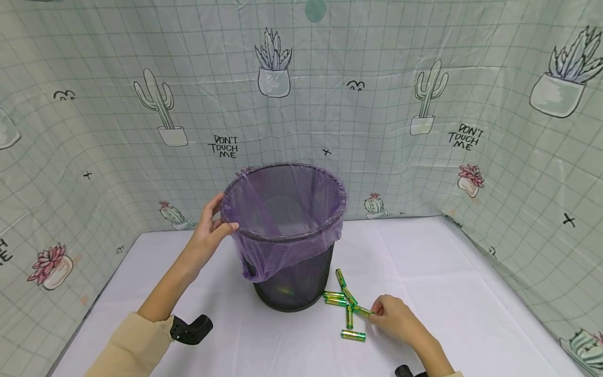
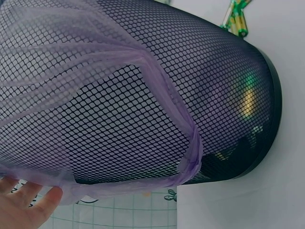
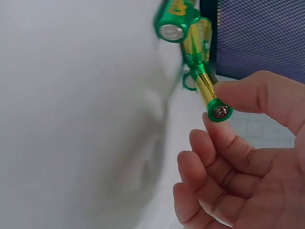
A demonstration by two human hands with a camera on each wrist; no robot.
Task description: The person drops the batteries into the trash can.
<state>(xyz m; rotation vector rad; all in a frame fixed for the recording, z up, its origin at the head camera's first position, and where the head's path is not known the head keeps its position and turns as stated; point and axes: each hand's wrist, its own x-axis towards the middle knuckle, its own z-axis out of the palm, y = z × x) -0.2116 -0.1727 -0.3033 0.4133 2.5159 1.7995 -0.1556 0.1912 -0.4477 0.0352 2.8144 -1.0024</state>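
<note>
A black mesh wastebasket (image 1: pixel 294 293) stands upright, its rim draped with a thin purple bin liner (image 1: pixel 282 256). My left hand (image 1: pixel 207 235) grips the rim at its left side, thumb over the top edge; in the left wrist view only the fingertips (image 2: pixel 45 202) show by the liner. Right of the basket, my right hand (image 1: pixel 395 318) pinches one end of a green and gold battery (image 3: pixel 206 88) between thumb and index finger. That battery lies among several loose batteries (image 1: pixel 334 301) near the basket's foot. Through the mesh, a blurred yellow-green shape (image 2: pixel 248 98) shows low inside.
One battery (image 1: pixel 353 335) lies apart, nearest to me. A white cloth (image 1: pixel 424 267) covers the table. Behind and at both sides hangs a gridded curtain (image 1: pixel 311 120) printed with cacti. Black wrist devices (image 1: pixel 190 330) sit at both cuffs.
</note>
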